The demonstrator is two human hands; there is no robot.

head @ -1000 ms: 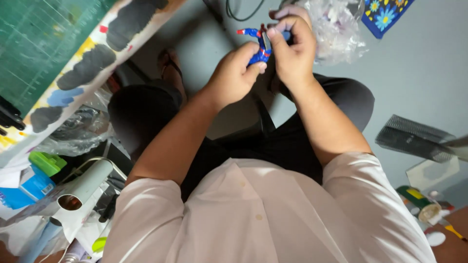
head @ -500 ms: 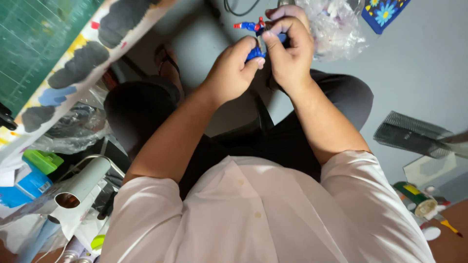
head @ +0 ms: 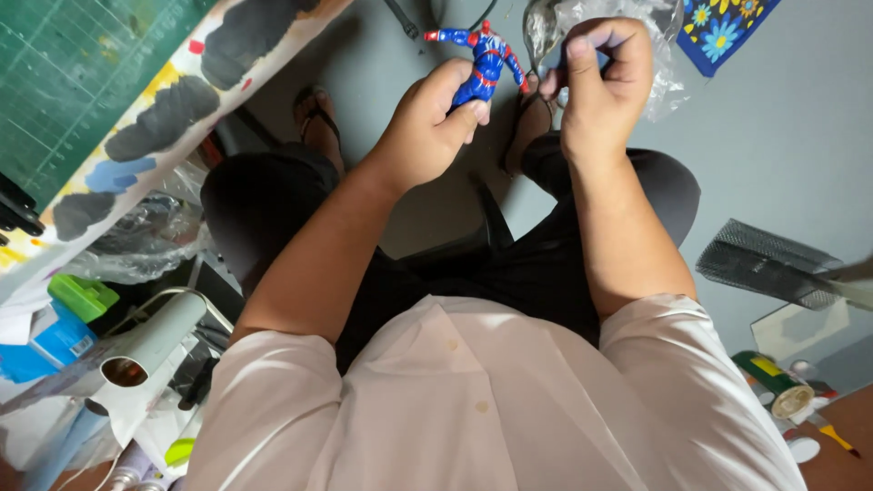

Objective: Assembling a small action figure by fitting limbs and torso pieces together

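A small blue and red action figure (head: pixel 482 64) is held up over my lap. My left hand (head: pixel 427 127) grips it by the legs and lower body, thumb across the front. The figure's arms are spread out to both sides. My right hand (head: pixel 600 82) is just to the right, fingers curled, and its thumb and fingertips meet the figure's outstretched red hand. Below the hands are my dark trousers and pale shirt.
A green cutting mat (head: pixel 55 82) on a paint-stained board (head: pixel 182 100) runs along the upper left. A clear plastic bag (head: pixel 650 55) and a blue flowered cloth (head: pixel 718 32) lie on the grey floor beyond my hands. A white hair dryer (head: pixel 145 345) sits lower left, black mesh (head: pixel 764 264) at right.
My hands have drawn slightly apart. The figure now shows with its arms spread, held mainly by my left hand, while my right hand has shifted to its arm.
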